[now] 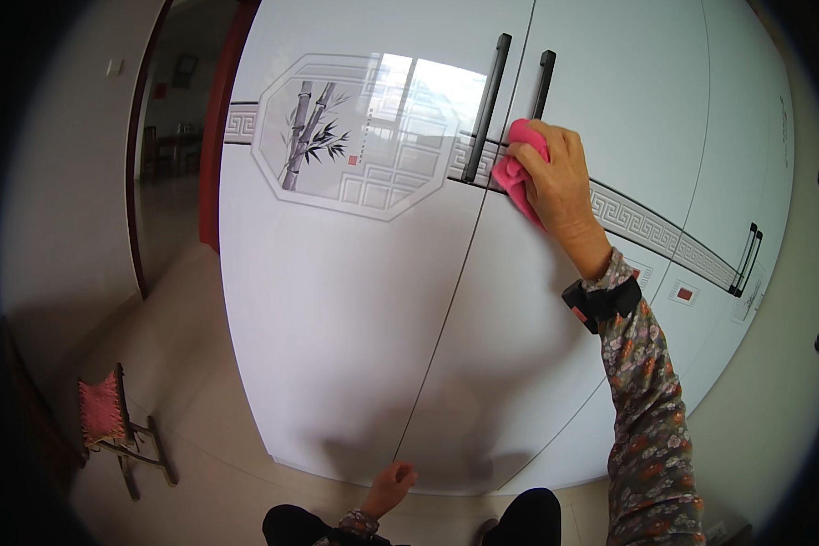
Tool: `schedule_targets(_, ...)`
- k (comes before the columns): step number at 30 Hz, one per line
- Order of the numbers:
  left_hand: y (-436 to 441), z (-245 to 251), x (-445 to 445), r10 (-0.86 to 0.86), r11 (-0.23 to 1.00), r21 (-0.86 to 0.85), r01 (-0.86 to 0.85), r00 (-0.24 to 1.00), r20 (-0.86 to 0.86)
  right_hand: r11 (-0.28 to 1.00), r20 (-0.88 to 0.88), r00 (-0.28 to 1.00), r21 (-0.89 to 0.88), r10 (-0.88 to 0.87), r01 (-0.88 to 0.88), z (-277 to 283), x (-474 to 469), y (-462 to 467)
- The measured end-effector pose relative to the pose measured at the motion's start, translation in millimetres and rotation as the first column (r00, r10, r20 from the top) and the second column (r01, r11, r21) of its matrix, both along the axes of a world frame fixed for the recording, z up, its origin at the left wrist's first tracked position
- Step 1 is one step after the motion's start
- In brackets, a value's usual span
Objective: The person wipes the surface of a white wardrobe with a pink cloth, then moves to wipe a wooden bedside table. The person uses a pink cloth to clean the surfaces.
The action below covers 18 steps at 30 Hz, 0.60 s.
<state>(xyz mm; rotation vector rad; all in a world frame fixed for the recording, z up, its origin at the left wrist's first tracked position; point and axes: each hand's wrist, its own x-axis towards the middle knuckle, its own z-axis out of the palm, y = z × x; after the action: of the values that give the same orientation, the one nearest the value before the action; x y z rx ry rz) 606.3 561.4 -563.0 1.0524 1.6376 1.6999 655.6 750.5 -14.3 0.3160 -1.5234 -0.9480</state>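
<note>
A pink cloth (516, 179) is bunched in my right hand (565, 179) and pressed against the white glossy wardrobe (341, 293). The hand covers the lower end of a black door handle (544, 85). Just left of it, across the seam between two doors, is another black handle (488, 109). Behind the cloth runs a grey band with a key pattern (635, 218). Low in the view, near the wardrobe's bottom edge, my left hand (390, 488) hangs with its fingers curled; nothing shows in it.
A folding stool (102, 409) with a pink woven seat stands on the tiled floor (198, 382) at lower left. Beyond it is a doorway with a dark red frame (225, 130). More black handles (747, 259) are at the wardrobe's right side. My knees (532, 519) are close to its base.
</note>
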Motion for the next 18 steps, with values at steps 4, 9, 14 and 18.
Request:
schedule_targets(4,1,0,-2,0.001,1.000,-0.012,-0.001,1.000,-0.025,0.999,-0.172,0.985,0.052,0.011,-0.002,64,-15,10)
schedule_targets(9,2,-2,-5,0.012,1.000,-0.014,-0.012,1.000,-0.012,0.968,-0.308,0.940,-0.150,0.147,-0.200,116,-24,-2)
schedule_targets(14,4,-7,-6,0.025,0.999,-0.028,-0.027,0.997,-0.071,0.941,-0.192,0.960,-0.232,0.201,-0.244,113,-57,-18)
schedule_targets(18,5,-7,-7,0.024,1.000,0.018,-0.024,0.999,-0.031,0.927,-0.143,0.972,-0.300,0.187,-0.223,71,-61,-17)
